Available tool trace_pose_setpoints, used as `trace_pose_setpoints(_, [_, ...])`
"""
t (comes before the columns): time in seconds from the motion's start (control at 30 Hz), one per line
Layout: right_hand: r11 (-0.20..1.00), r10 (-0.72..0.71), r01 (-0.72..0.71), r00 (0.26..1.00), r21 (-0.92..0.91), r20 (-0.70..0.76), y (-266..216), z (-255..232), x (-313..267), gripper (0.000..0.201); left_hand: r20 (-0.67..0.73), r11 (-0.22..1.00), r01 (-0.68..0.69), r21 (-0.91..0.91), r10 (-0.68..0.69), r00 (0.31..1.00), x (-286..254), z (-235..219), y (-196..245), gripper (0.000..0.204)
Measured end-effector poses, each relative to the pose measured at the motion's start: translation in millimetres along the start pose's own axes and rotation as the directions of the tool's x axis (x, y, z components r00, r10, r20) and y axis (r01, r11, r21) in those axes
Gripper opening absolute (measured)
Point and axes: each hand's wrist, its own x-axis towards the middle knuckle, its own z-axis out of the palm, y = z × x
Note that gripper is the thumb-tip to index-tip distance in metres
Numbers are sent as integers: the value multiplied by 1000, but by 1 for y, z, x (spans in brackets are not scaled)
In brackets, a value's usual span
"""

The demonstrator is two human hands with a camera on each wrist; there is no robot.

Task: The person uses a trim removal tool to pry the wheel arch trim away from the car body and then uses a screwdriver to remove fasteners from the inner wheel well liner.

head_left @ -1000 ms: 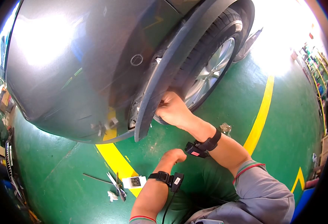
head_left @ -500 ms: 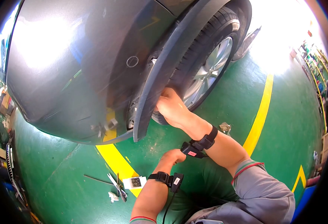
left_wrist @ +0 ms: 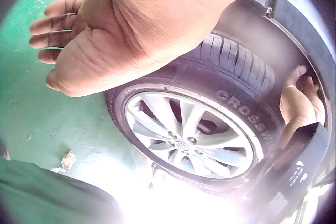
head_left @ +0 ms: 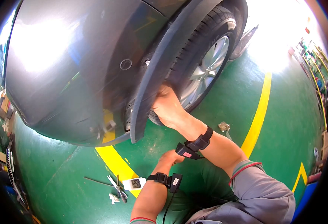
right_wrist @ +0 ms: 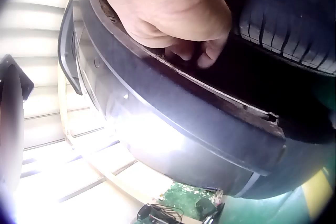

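Observation:
My right hand (head_left: 166, 108) reaches into the wheel arch, between the black arch trim (head_left: 146, 89) and the tire (head_left: 190, 56). In the right wrist view its bent fingers (right_wrist: 210, 53) sit at the inner lip of the trim, and the dark arch hides part of them; whether they pinch anything there I cannot tell. The left wrist view also shows this hand (left_wrist: 298, 103) at the arch edge. My left hand (head_left: 174, 156) hangs low before the wheel, holding nothing, its fingers (left_wrist: 55, 27) loosely extended over the green floor.
The dark grey bumper (head_left: 70, 82) fills the upper left. On the floor lie scissors (head_left: 118, 188), a thin dark rod (head_left: 97, 181), a white box (head_left: 129, 184) with small dark parts and a crumpled scrap (head_left: 114, 198). A plastic wrapper (head_left: 224, 126) lies right of the wheel.
The car has shifted slightly left in the head view. My right hand has moved slightly left with it, staying at the inner side of the arch trim. My left hand has hardly moved.

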Motion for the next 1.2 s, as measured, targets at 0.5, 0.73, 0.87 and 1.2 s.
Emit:
trace_pose_setpoints(0.5, [923,113,-174,975,344,190,12,-29,1,27,64,990,129,63,-133,989,-48,-27,32,40])
trace_pose_setpoints(0.73, [970,177,-208,959,123,223,-3,-24,-3,32,62,986,140,87,-146,987,-48,-28,35,39])
trace_pose_setpoints(0.87, [960,278,-279,948,-15,155,-8,-20,-4,33,72,992,101,75,-107,992,-31,-20,23,42])
trace_pose_setpoints(1.2, [914,-5,65,989,-400,149,17,-27,4,35,33,990,141,12,-141,989,-38,-17,25,41])
